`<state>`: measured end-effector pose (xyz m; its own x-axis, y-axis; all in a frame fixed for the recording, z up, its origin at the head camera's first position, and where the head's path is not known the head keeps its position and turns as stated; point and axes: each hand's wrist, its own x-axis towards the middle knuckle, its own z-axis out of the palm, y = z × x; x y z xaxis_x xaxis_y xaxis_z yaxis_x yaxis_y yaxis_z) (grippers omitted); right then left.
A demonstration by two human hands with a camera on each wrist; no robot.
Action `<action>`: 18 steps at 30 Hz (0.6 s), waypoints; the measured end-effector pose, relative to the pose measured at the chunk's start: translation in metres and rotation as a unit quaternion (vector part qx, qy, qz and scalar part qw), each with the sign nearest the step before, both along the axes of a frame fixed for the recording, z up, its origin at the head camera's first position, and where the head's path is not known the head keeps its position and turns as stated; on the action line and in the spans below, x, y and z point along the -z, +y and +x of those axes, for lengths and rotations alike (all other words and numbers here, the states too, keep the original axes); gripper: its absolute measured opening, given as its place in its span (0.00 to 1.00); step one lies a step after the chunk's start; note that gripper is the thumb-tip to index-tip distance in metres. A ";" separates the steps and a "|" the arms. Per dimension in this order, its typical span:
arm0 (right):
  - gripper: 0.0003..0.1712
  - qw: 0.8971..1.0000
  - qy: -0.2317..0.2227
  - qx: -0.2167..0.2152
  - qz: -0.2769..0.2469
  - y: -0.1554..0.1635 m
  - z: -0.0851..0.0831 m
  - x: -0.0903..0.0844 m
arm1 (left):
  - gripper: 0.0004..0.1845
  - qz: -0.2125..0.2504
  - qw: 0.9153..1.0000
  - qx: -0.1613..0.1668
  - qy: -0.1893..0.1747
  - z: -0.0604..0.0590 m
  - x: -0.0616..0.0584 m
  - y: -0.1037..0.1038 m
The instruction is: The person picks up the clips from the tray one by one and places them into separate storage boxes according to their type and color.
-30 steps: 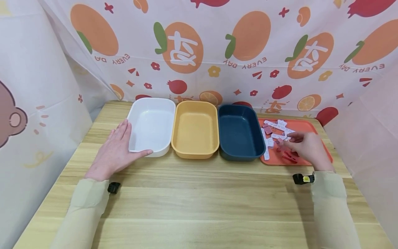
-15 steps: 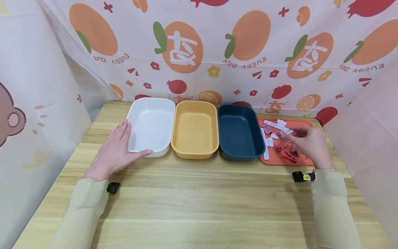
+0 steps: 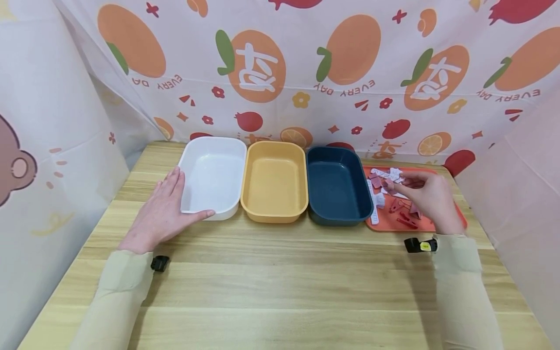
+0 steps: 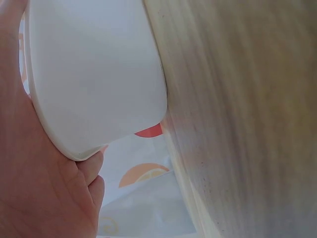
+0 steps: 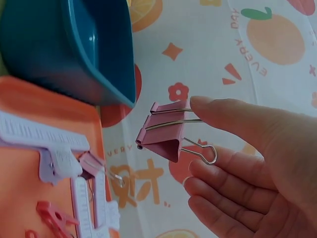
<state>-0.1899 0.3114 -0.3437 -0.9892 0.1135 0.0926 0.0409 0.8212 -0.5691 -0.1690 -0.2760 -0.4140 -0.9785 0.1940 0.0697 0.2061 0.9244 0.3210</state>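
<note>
My right hand (image 3: 430, 194) pinches a pink binder clip (image 5: 166, 129) by its wire handles, thumb on one side and fingers on the other. In the head view, the clip overlaps the left part of an orange tray (image 3: 437, 226). White long-bar clips (image 5: 44, 131), another pink binder clip (image 5: 91, 163) and small red clips (image 5: 54, 215) lie on that tray. My left hand (image 3: 159, 209) rests against the left side of a white bin (image 3: 212, 182), fingers straight along the rim and thumb across the near corner.
A yellow bin (image 3: 274, 182) and a dark blue bin (image 3: 339, 187) stand in a row between the white bin and the tray. All sit on a wooden table (image 3: 280, 277). A fruit-print curtain (image 3: 302, 68) hangs close behind them.
My right hand has lifted the pink binder clip up from the tray's pile and moved it slightly left and back. The left hand stays against the white bin.
</note>
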 end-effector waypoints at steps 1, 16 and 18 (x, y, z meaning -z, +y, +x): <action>0.44 1.000 -0.001 -0.001 -0.001 -0.002 -0.001 0.000 | 0.69 0.000 1.000 0.000 0.000 0.000 0.000 0.000; 0.45 0.999 -0.010 -0.021 -0.045 -0.025 -0.006 -0.003 | 0.70 0.000 1.000 0.004 0.000 0.000 0.000 -0.001; 0.44 0.998 -0.011 -0.025 -0.055 -0.027 -0.006 -0.003 | 0.70 0.001 1.000 0.003 0.001 0.000 0.000 -0.001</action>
<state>-0.1963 0.2843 -0.3408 -0.9956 0.0719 0.0597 0.0153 0.7558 -0.6546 -0.1693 -0.2768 -0.4136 -0.9770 0.2007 0.0716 0.2131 0.9225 0.3217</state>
